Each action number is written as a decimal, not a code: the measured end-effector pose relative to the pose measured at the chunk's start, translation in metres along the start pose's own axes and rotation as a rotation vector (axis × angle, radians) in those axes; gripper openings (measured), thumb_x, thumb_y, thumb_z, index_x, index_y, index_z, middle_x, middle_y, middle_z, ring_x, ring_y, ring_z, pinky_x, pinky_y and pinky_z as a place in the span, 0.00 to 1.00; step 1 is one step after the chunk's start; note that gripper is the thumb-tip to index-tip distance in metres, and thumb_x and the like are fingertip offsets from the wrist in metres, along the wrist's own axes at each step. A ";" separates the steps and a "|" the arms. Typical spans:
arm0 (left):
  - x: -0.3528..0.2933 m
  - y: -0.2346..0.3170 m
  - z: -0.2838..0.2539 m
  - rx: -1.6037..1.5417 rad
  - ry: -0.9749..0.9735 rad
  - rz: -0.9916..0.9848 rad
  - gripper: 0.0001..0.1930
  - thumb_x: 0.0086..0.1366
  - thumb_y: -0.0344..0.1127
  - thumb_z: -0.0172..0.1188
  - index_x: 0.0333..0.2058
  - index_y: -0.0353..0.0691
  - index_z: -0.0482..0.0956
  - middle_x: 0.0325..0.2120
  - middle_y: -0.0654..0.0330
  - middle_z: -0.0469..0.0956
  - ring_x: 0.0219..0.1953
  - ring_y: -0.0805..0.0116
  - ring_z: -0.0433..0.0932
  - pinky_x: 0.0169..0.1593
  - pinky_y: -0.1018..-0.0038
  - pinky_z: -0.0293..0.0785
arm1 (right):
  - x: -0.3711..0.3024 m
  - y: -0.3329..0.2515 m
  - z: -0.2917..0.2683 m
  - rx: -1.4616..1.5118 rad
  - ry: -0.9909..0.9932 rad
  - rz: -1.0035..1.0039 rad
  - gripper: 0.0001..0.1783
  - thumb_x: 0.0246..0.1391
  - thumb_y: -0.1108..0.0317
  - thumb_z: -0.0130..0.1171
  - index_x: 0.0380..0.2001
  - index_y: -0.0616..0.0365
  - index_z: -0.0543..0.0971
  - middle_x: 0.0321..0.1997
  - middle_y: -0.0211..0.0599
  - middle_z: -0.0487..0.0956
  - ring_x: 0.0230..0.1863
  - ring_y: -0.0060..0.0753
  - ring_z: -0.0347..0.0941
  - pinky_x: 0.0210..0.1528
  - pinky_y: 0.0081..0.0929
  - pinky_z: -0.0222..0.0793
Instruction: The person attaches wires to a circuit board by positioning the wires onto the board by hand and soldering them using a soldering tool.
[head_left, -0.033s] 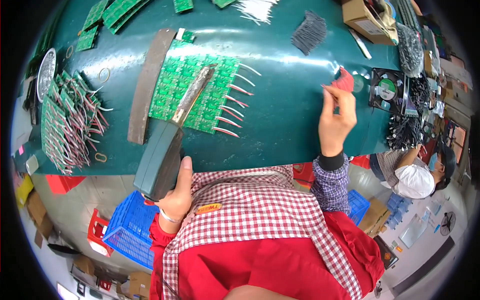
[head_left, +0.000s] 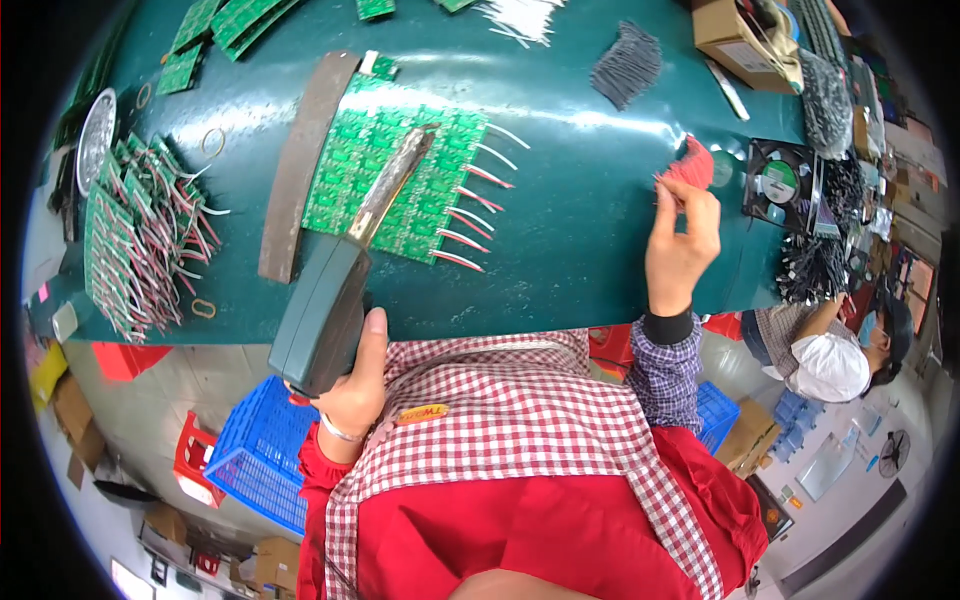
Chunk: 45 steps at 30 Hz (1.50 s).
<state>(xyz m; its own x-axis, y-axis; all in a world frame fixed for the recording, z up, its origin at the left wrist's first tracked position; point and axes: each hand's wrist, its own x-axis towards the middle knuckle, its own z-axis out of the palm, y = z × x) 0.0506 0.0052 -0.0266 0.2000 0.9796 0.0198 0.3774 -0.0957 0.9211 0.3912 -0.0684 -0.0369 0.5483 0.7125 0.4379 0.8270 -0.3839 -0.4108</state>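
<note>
Glossy dark green, the table [head_left: 560,250] spans the upper half of the view, catching light in bright streaks. Below its edge show a blue crate [head_left: 255,450] and a red stool [head_left: 195,455] on the floor; off to the right, a co-worker [head_left: 830,365] in a dark cap and a mask bends beside the bench.

Near the middle of the table lies a green circuit panel [head_left: 450,150], its left side along a brown bar [head_left: 305,170]. Thin wires [head_left: 485,210] stick out past its right edge — white alone toward the top, red and white lower down.

The left hand [head_left: 350,400] is curled around the handle of a dark green, gun-shaped tool [head_left: 318,310]. Its long metal nose slants up and to the right over the panel; whether the tip touches the board cannot be told.

The right hand [head_left: 680,240] is at the lower edge of a bunch of red wires [head_left: 695,160], thumb and fingertips drawn close together. Whether a wire sits between them is too small to tell.

Farther back lie black wires [head_left: 627,65] and white wires [head_left: 522,18], each in its own heap. At the left, small wired boards [head_left: 140,240] are piled beside a shiny dish [head_left: 97,140]. A black fan [head_left: 780,180] stands to the right of the red bunch, with a cardboard box [head_left: 740,45] beyond it — open and filled with odds and ends.
</note>
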 end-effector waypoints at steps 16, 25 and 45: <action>-0.014 0.021 -0.012 -0.030 -0.069 -0.121 0.19 0.59 0.22 0.69 0.50 0.31 0.81 0.36 0.60 0.81 0.30 0.75 0.76 0.33 0.77 0.73 | 0.006 -0.098 0.059 0.396 -0.212 -0.295 0.09 0.44 0.75 0.72 0.30 0.53 0.82 0.34 0.30 0.77 0.38 0.37 0.72 0.39 0.34 0.64; -0.002 0.017 -0.005 0.062 -0.053 0.050 0.12 0.53 0.28 0.73 0.37 0.33 0.85 0.31 0.52 0.86 0.29 0.64 0.86 0.34 0.73 0.80 | 0.004 -0.097 0.067 0.377 -0.168 -0.321 0.08 0.44 0.78 0.70 0.28 0.55 0.80 0.31 0.32 0.76 0.35 0.37 0.72 0.36 0.34 0.63; -0.009 0.021 -0.008 0.034 -0.023 -0.025 0.11 0.55 0.27 0.72 0.37 0.32 0.85 0.30 0.55 0.86 0.27 0.67 0.85 0.35 0.74 0.79 | -0.001 -0.099 0.057 0.481 -0.239 -0.254 0.08 0.47 0.79 0.68 0.30 0.58 0.79 0.32 0.36 0.77 0.34 0.40 0.72 0.37 0.35 0.65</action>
<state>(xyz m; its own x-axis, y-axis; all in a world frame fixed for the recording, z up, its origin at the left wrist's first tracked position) 0.0496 -0.0038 -0.0047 0.2108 0.9775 -0.0128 0.4129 -0.0772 0.9075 0.3019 0.0021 -0.0421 0.2511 0.8811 0.4008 0.7486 0.0857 -0.6575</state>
